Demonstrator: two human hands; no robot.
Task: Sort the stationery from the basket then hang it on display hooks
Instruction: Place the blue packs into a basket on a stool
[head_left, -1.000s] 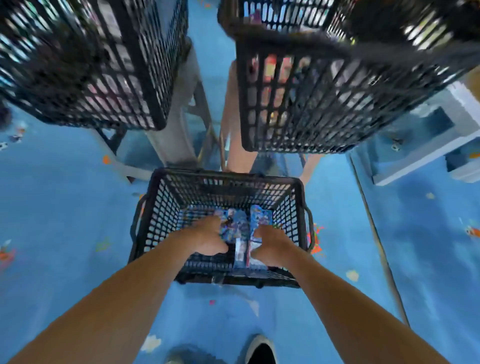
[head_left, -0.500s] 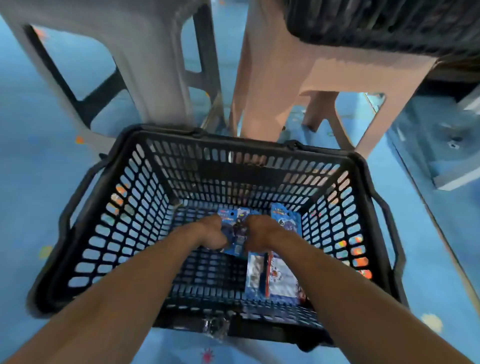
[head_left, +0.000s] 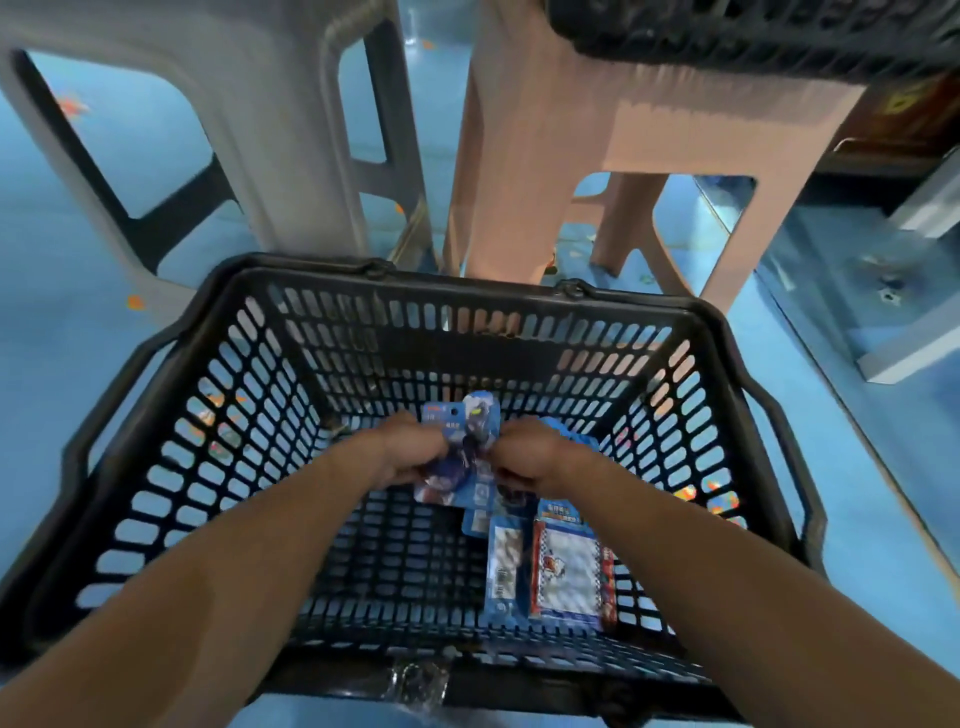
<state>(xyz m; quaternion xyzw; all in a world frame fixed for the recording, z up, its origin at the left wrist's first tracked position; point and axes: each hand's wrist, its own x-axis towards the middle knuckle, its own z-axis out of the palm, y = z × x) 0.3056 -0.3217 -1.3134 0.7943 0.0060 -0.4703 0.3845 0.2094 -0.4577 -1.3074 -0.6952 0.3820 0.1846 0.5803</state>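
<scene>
Since the left hand (head_left: 410, 454) and right hand (head_left: 530, 457) pinch one thin pack (head_left: 460, 447) by its side edges, it could buckle, or slip and drop among the loose packs (head_left: 563, 571) lying near-right in the basket (head_left: 467, 283). A second pack might also snag and ride up. Both hands are curled tight, grasping that blue pack low inside, toward the far wall.

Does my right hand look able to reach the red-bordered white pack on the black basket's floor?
Likely yes: the red-bordered white pack lies uncovered near the right hand, though that hand now pinches a blue carded pack.
</scene>
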